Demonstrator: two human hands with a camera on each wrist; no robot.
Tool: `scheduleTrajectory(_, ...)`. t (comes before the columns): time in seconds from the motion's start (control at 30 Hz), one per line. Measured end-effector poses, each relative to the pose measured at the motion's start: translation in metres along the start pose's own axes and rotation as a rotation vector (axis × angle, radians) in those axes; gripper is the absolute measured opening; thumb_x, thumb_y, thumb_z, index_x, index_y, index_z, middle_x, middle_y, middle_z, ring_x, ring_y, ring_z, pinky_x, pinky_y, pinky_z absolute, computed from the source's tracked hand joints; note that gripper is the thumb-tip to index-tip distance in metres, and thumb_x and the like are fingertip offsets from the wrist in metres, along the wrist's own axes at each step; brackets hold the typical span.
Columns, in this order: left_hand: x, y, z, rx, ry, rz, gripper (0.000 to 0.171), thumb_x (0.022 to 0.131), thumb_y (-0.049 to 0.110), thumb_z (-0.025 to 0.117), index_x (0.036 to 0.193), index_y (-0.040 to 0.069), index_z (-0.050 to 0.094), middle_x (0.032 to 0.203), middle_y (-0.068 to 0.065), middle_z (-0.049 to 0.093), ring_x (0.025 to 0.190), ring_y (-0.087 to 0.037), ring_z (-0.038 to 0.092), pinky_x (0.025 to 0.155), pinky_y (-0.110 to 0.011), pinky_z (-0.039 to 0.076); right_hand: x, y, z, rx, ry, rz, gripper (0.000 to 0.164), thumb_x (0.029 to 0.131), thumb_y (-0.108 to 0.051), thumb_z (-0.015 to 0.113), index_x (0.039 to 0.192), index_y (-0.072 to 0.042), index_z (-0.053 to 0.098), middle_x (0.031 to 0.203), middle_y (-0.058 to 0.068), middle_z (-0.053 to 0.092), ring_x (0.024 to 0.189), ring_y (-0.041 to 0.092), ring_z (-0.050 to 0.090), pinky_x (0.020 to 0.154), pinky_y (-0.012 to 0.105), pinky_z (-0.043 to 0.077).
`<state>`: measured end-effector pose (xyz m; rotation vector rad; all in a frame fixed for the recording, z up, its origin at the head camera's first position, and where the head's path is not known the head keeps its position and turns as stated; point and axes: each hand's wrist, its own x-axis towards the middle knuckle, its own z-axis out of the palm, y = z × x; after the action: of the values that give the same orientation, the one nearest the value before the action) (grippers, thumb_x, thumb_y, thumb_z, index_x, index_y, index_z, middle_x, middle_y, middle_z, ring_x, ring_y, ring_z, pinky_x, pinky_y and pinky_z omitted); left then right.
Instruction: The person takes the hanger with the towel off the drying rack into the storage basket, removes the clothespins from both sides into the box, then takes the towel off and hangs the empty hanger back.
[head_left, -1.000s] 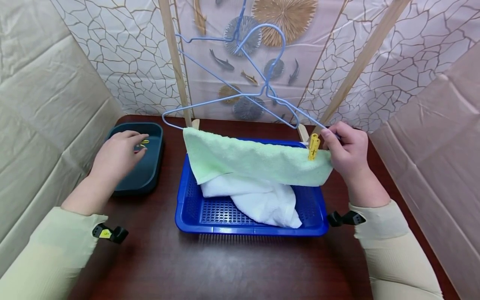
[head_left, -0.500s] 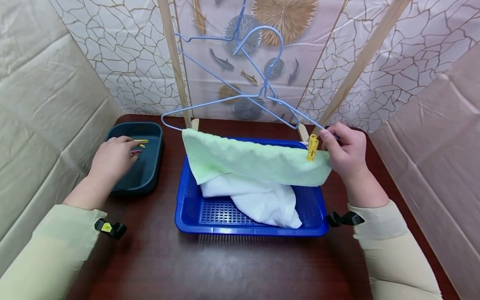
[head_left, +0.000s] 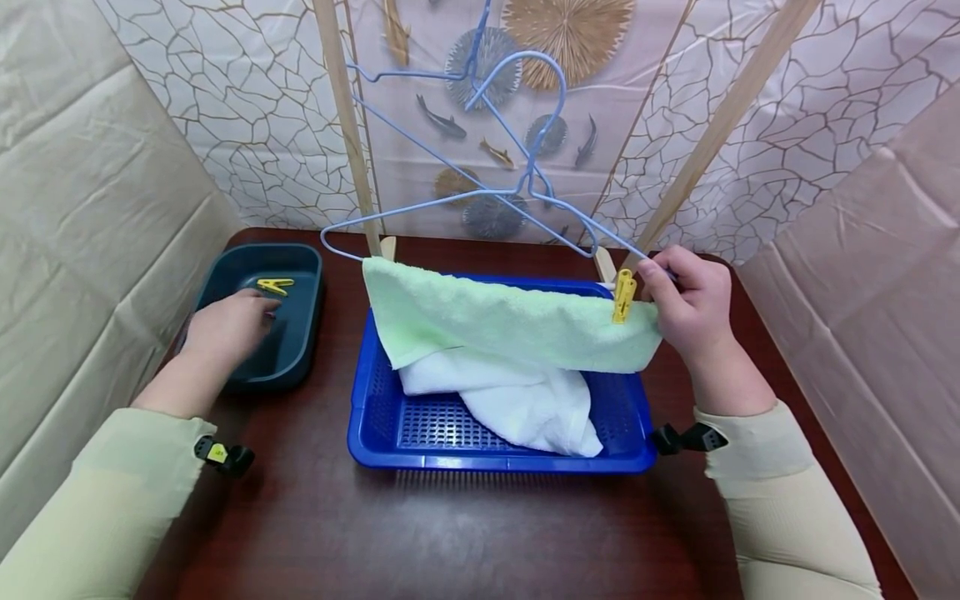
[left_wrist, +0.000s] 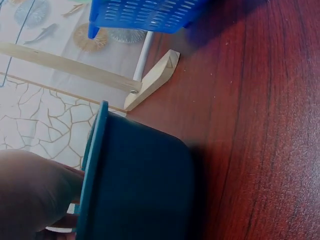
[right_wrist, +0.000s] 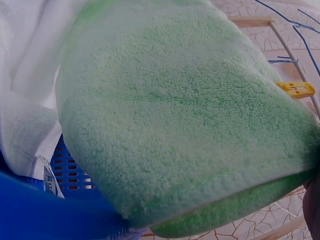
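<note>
My right hand (head_left: pixel 693 296) grips the right end of a light blue wire hanger (head_left: pixel 442 200). A pale green towel (head_left: pixel 510 321) is folded over the hanger's lower bar, and a yellow clothespin (head_left: pixel 623 296) clips it near the right end. The towel's nap fills much of the right wrist view. My left hand (head_left: pixel 228 329) reaches into a dark teal tray (head_left: pixel 311 333), fingers bent downward; I cannot tell whether they hold anything. Beyond those fingers lies another yellow clothespin (head_left: pixel 275 286). In the left wrist view, the tray's wall (left_wrist: pixel 140 175) hides the fingertips.
A blue perforated basket (head_left: pixel 495 462) sits under the towel, with a white cloth (head_left: pixel 532 408) inside. Behind it stands a wooden rack with slanted posts (head_left: pixel 720 125), from which a second blue hanger (head_left: pixel 420 137) hangs. Fabric walls (head_left: pixel 82 167) close in both sides of the brown table (head_left: pixel 480 533).
My left hand has lowered into the tray and drawn back a little, uncovering the yellow clothespin. A reddish piece by its fingertips is now out of sight. My right hand and the towel barely shift.
</note>
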<state>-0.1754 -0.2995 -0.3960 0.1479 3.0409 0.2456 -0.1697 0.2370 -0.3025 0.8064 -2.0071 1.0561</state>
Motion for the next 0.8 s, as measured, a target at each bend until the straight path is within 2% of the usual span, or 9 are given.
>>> scheduleTrajectory(0.2, 0.002, -0.002, 0.006, -0.007, -0.051, -0.015, 0.039, 0.089, 0.008, 0.054, 0.127, 0.002, 0.054, 0.118, -0.026, 0.053, 0.103, -0.04, 0.052, 0.083, -0.057, 0.044, 0.0, -0.001, 0.0, -0.002, -0.006, 0.008, 0.035, 0.089, -0.02, 0.059, 0.066, 0.005, 0.057, 0.054, 0.002, 0.048, 0.052, 0.001, 0.042, 0.047, 0.012, 0.035)
scheduleTrajectory(0.47, 0.003, -0.004, 0.011, 0.013, -0.056, -0.02, 0.029, 0.087, 0.003, 0.053, 0.115, -0.002, 0.06, 0.105, -0.026, 0.058, 0.085, -0.035, 0.056, 0.075, -0.053, 0.047, 0.001, -0.001, 0.0, 0.014, -0.001, 0.0, 0.036, 0.089, -0.022, 0.059, 0.065, 0.005, 0.057, 0.053, 0.002, 0.048, 0.051, 0.001, 0.042, 0.047, 0.013, 0.034)
scheduleTrajectory(0.8, 0.006, -0.008, 0.017, -0.01, -0.104, -0.043, 0.029, 0.089, 0.001, 0.05, 0.116, -0.004, 0.059, 0.112, -0.027, 0.057, 0.086, -0.033, 0.056, 0.08, -0.055, 0.046, 0.001, 0.0, 0.001, 0.025, -0.003, 0.0, 0.036, 0.089, -0.022, 0.059, 0.064, 0.005, 0.057, 0.054, 0.003, 0.049, 0.051, 0.001, 0.042, 0.047, 0.013, 0.035)
